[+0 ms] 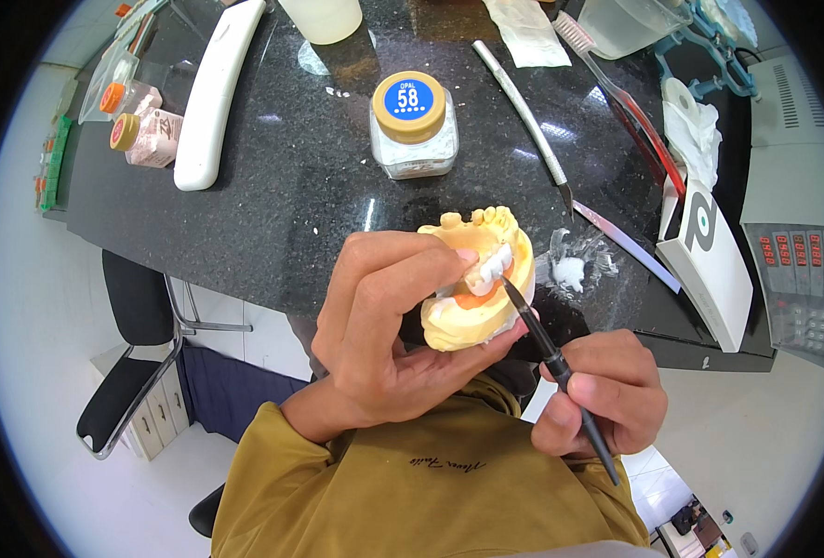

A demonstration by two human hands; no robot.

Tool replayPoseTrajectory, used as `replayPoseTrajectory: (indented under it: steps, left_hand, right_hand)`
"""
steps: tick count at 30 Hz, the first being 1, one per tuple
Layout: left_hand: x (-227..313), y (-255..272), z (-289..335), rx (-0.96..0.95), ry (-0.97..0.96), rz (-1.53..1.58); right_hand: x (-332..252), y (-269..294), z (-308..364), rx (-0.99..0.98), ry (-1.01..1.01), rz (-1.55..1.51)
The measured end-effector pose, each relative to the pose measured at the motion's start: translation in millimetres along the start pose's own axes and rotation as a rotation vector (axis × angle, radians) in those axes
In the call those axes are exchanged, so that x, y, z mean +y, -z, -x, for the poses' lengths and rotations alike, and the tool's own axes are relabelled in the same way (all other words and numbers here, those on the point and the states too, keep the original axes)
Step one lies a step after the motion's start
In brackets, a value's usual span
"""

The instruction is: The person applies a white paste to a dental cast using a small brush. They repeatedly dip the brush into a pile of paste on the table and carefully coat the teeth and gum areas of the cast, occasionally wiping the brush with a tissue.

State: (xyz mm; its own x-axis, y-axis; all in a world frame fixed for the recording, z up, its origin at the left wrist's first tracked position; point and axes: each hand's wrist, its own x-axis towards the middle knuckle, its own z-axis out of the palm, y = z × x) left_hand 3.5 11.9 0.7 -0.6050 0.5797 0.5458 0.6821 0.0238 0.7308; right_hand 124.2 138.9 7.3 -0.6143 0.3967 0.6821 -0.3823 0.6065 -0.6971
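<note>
My left hand [375, 325] is closed around a yellow plaster dental model [458, 330], held above the table's near edge. Its thumb and fingertips rest by a row of white tooth shapes [495, 265] on the model, with an orange-red patch below them. In my right hand [612, 391] is a slim black brush [554, 358], pinched like a pen. Its fine tip touches or nearly touches the white teeth; which one I cannot tell. Right of the model, a small heap of white powder or paste [568, 272] lies on the tabletop.
A square glass jar [414, 153] with a gold lid stands behind the model. Toward the right lie a silver-handled knife [533, 126], a red toothbrush [631, 102], a lilac strip [626, 244] and a white box [710, 265]. At left are a long white case [217, 102] and a pink-powder jar [156, 139].
</note>
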Motion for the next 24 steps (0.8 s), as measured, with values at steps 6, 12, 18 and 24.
replayPoseTrajectory:
  steps: [6, 12, 18, 24]
  left_hand:
    - [1.1, -1.6, -1.0, 0.082, -0.001, 0.013]
    - [-7.5, -0.3, -1.7, 0.105, -0.009, 0.161]
    - [-4.0, 0.3, -4.7, 0.072, 0.081, 0.334]
    - [-3.5, 6.2, 0.8, 0.084, 0.098, 0.396]
  right_hand:
    - [0.2, -1.0, 1.9, 0.03, 0.002, -0.05]
    - [2.7, 5.0, 8.9, 0.357, -0.006, -0.012]
    - [12.5, 80.9, -43.1, 0.205, -0.155, 0.635]
    - [43.0, 118.3, -78.7, -0.211, -0.227, 0.971]
